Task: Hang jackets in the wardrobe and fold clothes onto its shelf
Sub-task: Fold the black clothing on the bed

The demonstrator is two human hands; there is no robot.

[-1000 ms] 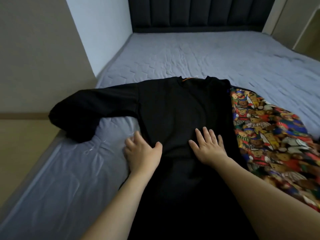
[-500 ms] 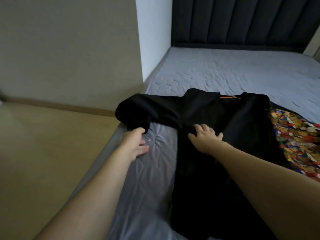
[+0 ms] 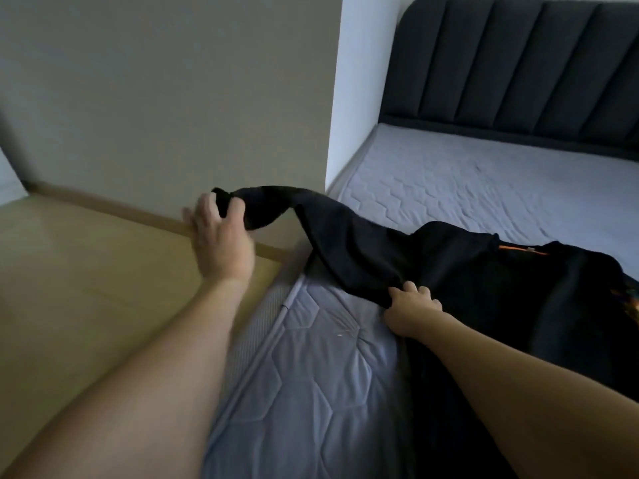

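While right hand (image 3: 411, 314) pins sweater (image 3: 518, 288), left hand (image 3: 221, 236) apparently lifts sleeve (image 3: 311, 216)

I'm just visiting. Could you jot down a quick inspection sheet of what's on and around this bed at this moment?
Surface: grey quilted mattress, mostly bare.
Job's things: black sweater lying on the mattress, its sleeve pulled out past the bed's edge.
Clutter: a patterned cloth peeks from under the sweater at the right edge.
Hands: left hand grips the sleeve's cuff, held off the bed; right hand holds the sweater near the armpit.
Cables: nothing seen.
Surroundings: dark padded headboard, beige wall, tan floor.
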